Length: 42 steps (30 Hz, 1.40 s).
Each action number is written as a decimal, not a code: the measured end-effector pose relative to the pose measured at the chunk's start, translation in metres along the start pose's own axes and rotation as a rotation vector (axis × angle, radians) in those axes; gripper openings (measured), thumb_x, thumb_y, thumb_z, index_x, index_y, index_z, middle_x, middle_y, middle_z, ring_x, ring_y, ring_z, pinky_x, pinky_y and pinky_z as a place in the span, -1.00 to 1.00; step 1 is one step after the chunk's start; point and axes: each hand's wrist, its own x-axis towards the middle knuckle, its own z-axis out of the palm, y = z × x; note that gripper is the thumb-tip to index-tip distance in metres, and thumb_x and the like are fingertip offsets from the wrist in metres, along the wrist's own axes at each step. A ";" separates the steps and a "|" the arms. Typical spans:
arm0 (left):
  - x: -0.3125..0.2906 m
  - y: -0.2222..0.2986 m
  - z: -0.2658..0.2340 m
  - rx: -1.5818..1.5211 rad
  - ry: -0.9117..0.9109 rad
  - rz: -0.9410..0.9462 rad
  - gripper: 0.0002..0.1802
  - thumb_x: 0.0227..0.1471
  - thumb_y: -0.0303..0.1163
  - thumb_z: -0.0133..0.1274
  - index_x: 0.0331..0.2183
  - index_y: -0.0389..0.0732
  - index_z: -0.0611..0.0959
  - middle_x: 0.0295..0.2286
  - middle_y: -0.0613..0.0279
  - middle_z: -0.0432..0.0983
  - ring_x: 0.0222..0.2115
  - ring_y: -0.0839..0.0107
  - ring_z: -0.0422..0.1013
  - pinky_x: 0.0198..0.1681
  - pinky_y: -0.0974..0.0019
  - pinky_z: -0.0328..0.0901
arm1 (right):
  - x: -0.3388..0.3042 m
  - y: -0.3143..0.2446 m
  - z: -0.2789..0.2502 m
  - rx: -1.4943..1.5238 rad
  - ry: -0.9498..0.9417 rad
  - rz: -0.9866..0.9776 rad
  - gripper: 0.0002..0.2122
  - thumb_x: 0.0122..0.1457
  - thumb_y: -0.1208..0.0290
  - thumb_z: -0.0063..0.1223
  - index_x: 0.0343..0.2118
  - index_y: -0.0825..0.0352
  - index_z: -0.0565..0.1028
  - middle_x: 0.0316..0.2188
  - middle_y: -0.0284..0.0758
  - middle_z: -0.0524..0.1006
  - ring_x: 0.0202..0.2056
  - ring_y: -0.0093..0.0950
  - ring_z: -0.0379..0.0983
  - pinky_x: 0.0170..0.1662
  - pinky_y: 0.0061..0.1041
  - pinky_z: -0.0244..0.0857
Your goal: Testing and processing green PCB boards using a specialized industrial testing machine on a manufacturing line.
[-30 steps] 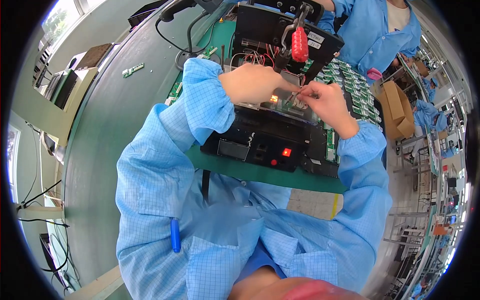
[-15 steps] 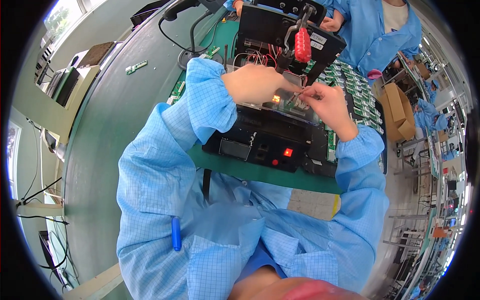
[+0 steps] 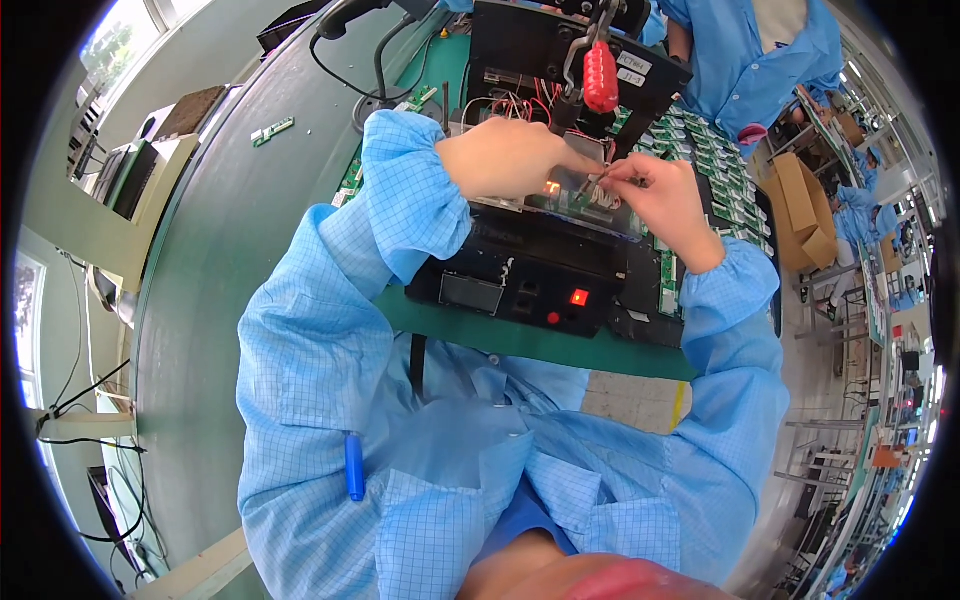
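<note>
My left hand point(image 3: 505, 160) reaches over the clear cover of a black test fixture point(image 3: 520, 262), its index finger stretched toward my right fingertips. Its thumb and other fingers are mostly hidden; they look curled in. My right hand point(image 3: 668, 203) is closed in a pinch on a thin dark tool point(image 3: 588, 186), whose kind is too small to tell and which slants down to the left. The two hands' fingertips meet or nearly meet. Between them glows a small orange digit display point(image 3: 552, 188). Above stands a toggle clamp with a red handle point(image 3: 601, 78).
Many green circuit boards point(image 3: 715, 150) lie in rows right of the fixture. A single board point(image 3: 272, 131) rests on the green bench point(image 3: 225, 260) at left. A black handheld device on a stand point(image 3: 345, 20) is at the back. Across stands a person in blue point(image 3: 750, 65); an open carton point(image 3: 803, 215) is beyond.
The orange display reads differently. My hands keep their place at the fixture, the right one shifted slightly. The hands of the person across have moved back from the fixture's panel.
</note>
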 end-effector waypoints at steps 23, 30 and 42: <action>0.007 0.097 0.092 0.081 0.628 -0.157 -0.34 -0.18 -0.36 0.12 0.05 -0.30 0.47 -0.09 -0.23 0.37 -0.52 0.36 0.44 -0.60 0.39 0.35 | 0.039 -0.032 -0.023 -0.071 -0.319 0.109 -0.70 0.02 0.33 0.21 -0.23 0.45 0.60 -0.35 -0.14 0.64 -0.29 -0.33 0.61 -0.19 -0.46 0.44; 0.009 0.097 0.097 0.080 0.644 -0.154 -0.37 -0.18 -0.36 0.12 0.03 -0.22 0.50 -0.07 -0.21 0.36 -0.54 0.40 0.43 -0.62 0.39 0.32 | 0.041 -0.032 -0.019 -0.079 -0.306 0.112 -0.73 0.01 0.38 0.22 -0.28 0.47 0.60 -0.42 -0.14 0.64 -0.33 -0.34 0.62 -0.22 -0.46 0.45; 0.013 0.104 0.108 0.218 0.556 -0.217 -0.50 -0.05 -0.37 0.00 0.01 -0.14 0.54 0.03 -0.26 0.34 -0.66 0.52 0.38 -0.60 0.46 0.27 | 0.054 -0.030 -0.014 -0.199 -0.411 0.092 -0.82 -0.05 0.45 0.24 -0.42 0.47 0.61 -0.56 -0.14 0.60 -0.49 -0.35 0.60 -0.38 -0.48 0.44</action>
